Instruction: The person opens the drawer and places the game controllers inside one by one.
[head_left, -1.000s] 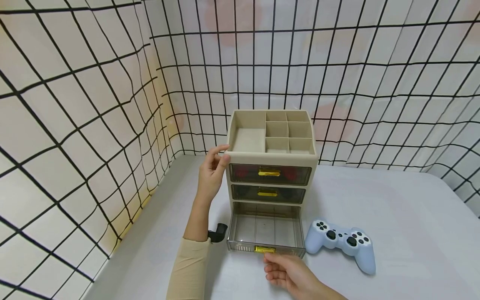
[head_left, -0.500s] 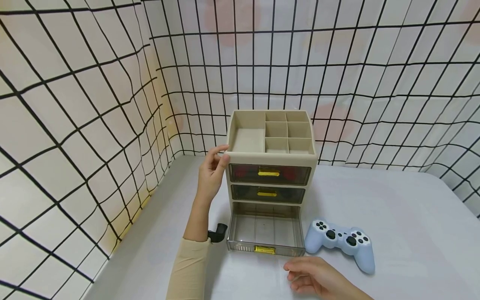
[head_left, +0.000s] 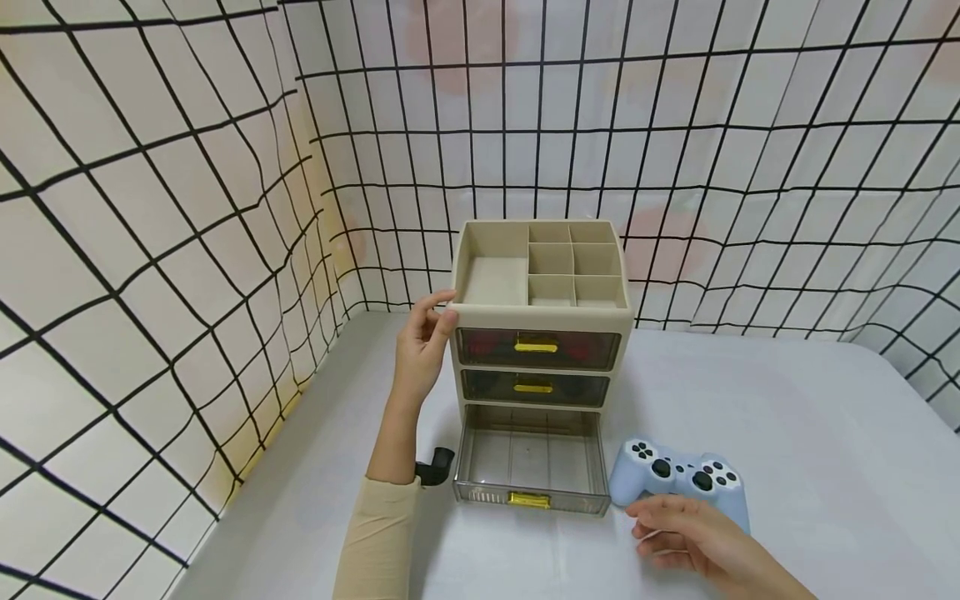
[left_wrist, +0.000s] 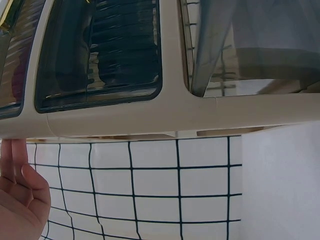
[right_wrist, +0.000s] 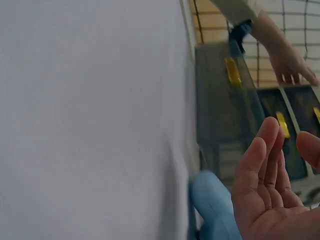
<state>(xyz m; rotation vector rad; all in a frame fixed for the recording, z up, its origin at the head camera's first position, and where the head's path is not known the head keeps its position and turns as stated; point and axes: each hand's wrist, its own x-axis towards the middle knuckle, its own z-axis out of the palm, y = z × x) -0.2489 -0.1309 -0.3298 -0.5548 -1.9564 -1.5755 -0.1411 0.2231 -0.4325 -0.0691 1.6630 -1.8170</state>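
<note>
A beige desktop drawer organizer [head_left: 542, 317] stands upright, its lowest clear drawer [head_left: 530, 454] pulled out and the two above closed. My left hand [head_left: 422, 346] rests its fingertips against the organizer's upper left side; in the left wrist view the fingers [left_wrist: 19, 155] reach up to the side wall. My right hand [head_left: 690, 537] is loosely curved and holds nothing. It overlaps the lower part of a light blue game controller [head_left: 720, 496] in the head view. The right wrist view has the controller's blue grip [right_wrist: 212, 202] beside that hand.
Gold handles mark each drawer, such as the top one [head_left: 536, 343]. A black strap-like piece [head_left: 435, 467] shows at the left wrist. Black-lined grid cloth [head_left: 555, 150] walls the back and sides of the white table [head_left: 787, 400].
My right hand has left the open drawer's gold handle and moved right, over to the controller. The left hand stays at the organizer, and the drawer stays pulled out.
</note>
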